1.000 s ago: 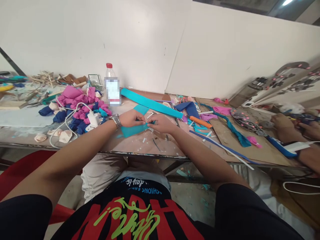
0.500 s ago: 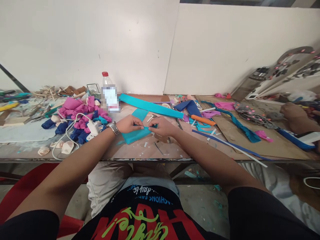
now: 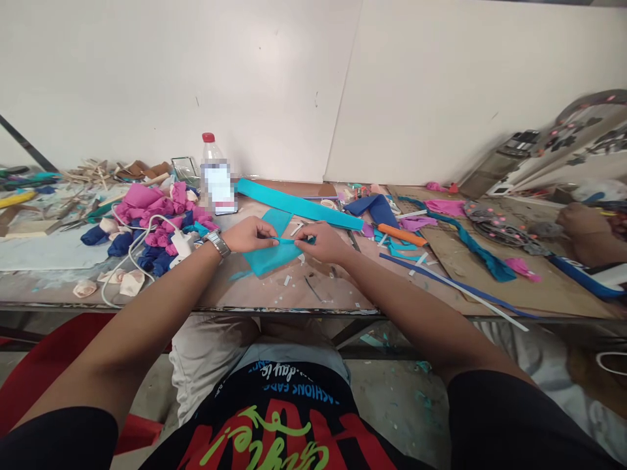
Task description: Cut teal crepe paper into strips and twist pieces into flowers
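Observation:
A turquoise cloth piece (image 3: 268,258) is pinched along its upper edge by both hands, above the table's front part. My left hand (image 3: 251,234), with a metal watch on the wrist, grips it near the middle of that edge. To the right, my right hand (image 3: 321,241) pinches the edge's other end. Behind the hands lies another turquoise cloth part (image 3: 277,220); whether it joins the held piece cannot be seen. A long turquoise strip (image 3: 298,203) stretches across the table beyond.
Pink and blue cloth bundles (image 3: 147,209) and a white cable lie left. A phone (image 3: 219,189) leans before a red-capped bottle (image 3: 208,147). An orange-handled tool (image 3: 402,235), blue cloth (image 3: 375,210) and thin strips lie right. Another person's hand (image 3: 585,225) is at far right.
My hands have moved slightly apart along the cloth's upper edge, both still pinching it. The camera view has shifted a little.

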Tool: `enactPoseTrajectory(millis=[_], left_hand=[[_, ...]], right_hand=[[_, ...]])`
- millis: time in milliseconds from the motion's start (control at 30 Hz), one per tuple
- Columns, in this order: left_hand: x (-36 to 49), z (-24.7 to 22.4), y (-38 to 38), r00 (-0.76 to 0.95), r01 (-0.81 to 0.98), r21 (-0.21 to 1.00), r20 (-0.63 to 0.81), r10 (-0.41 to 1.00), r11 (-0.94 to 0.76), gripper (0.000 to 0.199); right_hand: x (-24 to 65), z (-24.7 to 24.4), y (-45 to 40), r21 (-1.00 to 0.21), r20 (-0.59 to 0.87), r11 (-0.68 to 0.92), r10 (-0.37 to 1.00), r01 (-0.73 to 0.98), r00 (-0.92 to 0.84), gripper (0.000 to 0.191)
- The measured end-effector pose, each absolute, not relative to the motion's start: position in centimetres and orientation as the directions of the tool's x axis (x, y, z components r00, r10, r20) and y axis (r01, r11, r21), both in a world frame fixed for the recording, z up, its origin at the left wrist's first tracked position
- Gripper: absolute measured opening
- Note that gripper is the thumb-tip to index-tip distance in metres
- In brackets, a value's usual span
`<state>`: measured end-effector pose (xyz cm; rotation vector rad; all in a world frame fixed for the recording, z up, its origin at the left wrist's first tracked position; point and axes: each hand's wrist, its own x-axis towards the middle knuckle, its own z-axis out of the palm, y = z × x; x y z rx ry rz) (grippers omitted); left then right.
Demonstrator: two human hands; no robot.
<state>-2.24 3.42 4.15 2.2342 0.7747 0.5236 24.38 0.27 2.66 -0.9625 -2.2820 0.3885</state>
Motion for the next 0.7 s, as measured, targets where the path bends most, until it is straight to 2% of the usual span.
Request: enactPoseTrajectory(millis=[167,400,500,700], left_hand=[[-2.51,4.16,3.98,0.731,0.289,0.793,0.180,0.659,-0.537,0.034],[-2.58,3.81,4.34,0.669,0.292,0.769,0.261,0.696,-0.569,0.033],[-2.75,3.98,4.21,0.615,0.351,0.687,0.344,0.710,-0.636,0.031],[-3.09,4.78,3.87,0.628,0.486,0.423,0.440,0.642,-0.765,0.024]], right_hand=[[24.45,2.56,0.28,-0.462,0.464,0.676,0.736,0.575,-0.493,0.019],[24.38,2.76,0.01,-0.470,0.475,0.657,0.751,0.589,-0.459,0.019],[24.30,2.87,-0.06,-0.475,0.485,0.617,0.778,0.627,-0.399,0.019],[24.24,2.77,-0.02,-0.492,0.459,0.551,0.822,0.674,-0.337,0.018]])
